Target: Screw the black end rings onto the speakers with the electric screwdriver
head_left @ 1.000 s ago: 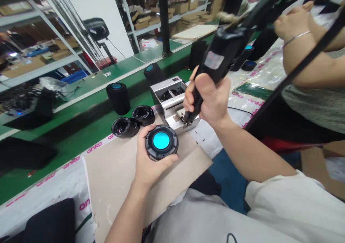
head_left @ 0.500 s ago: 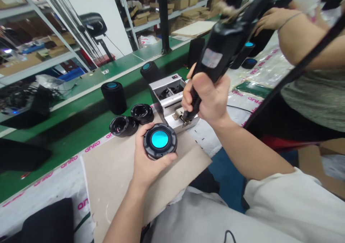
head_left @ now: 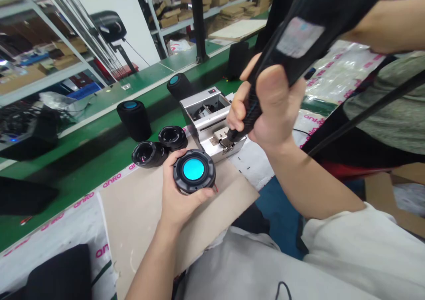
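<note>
My left hand [head_left: 181, 191] is wrapped round a round black speaker unit [head_left: 193, 189] with a bright blue disc in its middle. It is held just above a sheet of brown cardboard [head_left: 133, 229]. In my right hand [head_left: 268, 107] is a black electric screwdriver [head_left: 299, 38], slanting down to the left. Its tip is at the front of a silver screw feeder [head_left: 212, 122]; whether it touches, I cannot tell. Two black ring-shaped housings [head_left: 149, 154] stand side by side just beyond my left hand.
Black cylindrical speakers [head_left: 134, 122] with blue tops stand on the green conveyor belt [head_left: 83, 158]. A black piece of foam or cloth [head_left: 59, 273] lies at the lower left. Another person's arm [head_left: 392, 23] reaches in at the upper right. Shelves with cardboard boxes [head_left: 169, 18] line the back.
The screwdriver and my right hand have risen and come closer, the tip lifting slightly at the feeder. My left hand keeps its hold on the speaker unit. The view has shifted a little.
</note>
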Motion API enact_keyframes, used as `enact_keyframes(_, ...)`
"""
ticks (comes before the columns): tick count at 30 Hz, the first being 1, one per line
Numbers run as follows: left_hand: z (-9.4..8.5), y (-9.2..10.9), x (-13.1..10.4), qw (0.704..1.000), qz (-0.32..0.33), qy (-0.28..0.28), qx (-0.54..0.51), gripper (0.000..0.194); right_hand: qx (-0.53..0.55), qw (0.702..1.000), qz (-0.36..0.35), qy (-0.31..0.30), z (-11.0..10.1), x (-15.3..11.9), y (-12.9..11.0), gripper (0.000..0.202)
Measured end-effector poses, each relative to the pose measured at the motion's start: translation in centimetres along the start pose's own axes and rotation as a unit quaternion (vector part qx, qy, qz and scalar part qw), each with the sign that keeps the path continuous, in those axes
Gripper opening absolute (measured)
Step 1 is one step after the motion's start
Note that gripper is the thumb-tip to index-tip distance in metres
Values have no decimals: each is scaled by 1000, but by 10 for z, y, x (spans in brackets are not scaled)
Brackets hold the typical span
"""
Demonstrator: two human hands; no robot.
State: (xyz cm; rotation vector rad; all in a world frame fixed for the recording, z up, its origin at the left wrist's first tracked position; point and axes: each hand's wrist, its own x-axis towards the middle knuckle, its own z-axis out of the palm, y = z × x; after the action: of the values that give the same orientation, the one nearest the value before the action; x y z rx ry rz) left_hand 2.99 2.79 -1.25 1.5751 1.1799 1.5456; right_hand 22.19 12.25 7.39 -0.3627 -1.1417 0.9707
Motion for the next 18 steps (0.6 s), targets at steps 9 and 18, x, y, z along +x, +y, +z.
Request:
enact_keyframes(9, 2, 3, 0, 1000, 3, 14, -2, 95, -34, 997, 58, -42, -4, 0, 22, 66)
enact_keyframes(18, -2, 0, -1, 999, -20, -24, -18, 105, 8, 997, 68, -21, 17, 3, -34, 58)
